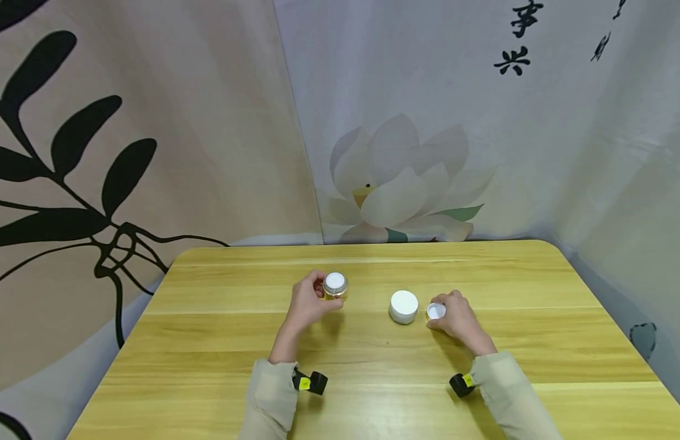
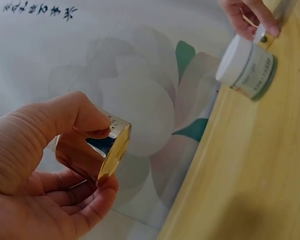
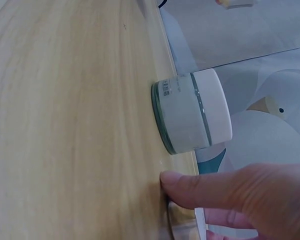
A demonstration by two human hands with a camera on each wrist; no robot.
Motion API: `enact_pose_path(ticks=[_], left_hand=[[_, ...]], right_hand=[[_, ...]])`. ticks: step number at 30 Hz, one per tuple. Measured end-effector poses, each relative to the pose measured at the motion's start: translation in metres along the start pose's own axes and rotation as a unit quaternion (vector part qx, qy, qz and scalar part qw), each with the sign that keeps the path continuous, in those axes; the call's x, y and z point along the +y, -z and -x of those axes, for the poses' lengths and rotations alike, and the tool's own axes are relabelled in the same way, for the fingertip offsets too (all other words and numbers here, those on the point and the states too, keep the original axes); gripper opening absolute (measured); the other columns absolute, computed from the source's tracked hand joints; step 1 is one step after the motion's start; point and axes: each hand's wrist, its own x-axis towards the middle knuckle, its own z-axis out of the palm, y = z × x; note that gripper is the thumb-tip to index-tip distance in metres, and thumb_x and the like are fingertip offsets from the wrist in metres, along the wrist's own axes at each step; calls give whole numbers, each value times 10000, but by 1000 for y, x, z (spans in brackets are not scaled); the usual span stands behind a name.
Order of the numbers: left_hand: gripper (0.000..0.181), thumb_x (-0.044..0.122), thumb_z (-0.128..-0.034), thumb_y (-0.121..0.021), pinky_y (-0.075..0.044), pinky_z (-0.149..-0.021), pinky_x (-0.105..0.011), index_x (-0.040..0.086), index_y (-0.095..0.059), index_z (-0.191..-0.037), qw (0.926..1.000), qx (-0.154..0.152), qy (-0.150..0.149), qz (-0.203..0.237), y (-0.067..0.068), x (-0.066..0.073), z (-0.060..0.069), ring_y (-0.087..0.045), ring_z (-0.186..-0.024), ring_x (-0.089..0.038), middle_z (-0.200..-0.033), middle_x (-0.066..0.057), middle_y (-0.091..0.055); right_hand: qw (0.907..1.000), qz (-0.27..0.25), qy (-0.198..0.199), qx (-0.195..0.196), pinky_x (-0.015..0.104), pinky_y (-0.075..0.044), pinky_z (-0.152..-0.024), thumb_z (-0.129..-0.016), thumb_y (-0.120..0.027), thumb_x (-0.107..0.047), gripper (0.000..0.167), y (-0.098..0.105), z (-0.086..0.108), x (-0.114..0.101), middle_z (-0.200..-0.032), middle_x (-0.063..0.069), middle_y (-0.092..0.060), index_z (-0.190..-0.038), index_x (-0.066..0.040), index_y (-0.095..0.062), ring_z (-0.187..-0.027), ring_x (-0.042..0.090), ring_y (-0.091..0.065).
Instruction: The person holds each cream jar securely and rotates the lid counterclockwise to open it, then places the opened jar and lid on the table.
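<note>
A person's left hand [image 1: 308,307] and right hand [image 1: 457,316] each grip a small container at the wooden bench [image 1: 219,354].
The left hand holds a gold jar [image 1: 336,285] with a white top between thumb and fingers, raised above the bench. The right hand pinches a gold-sided pot [image 1: 436,311], white on top, down at the bench's surface. A white-lidded jar [image 1: 403,307] stands upright on the bench between the hands, just beside the pot but apart from it. Behind is a pale curtain [image 1: 230,122] printed with leaves and a flower.
</note>
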Motion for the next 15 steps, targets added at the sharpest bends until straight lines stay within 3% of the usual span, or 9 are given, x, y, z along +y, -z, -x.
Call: enact_pose_path(ticks=[6, 15], left_hand=[[397, 1, -616, -777, -392, -628, -262, -31, -577, -958, 9998, -23, 131, -152, 0, -8, 1, -467, -721, -196, -806, -66, -530], [408, 3, -623, -793, -402, -653, -280, -13, -573, -966, 9990, -181, 313, -263, -2, -22, 0, -481, -748, -205, -853, -82, -557]], right_hand=[[10000, -13, 15, -6, 493, -451, -770, -663, -831, -132, 480, 0, 0, -1, -966, 223, -515, -1065, 54, -646, -857, 346, -514], [10000, -31, -27, -45, 494, -448, -772, -667, -832, -138, 492, 2, 2, -2, -975, 222, -505, -1076, 54, -637, -868, 346, -505]])
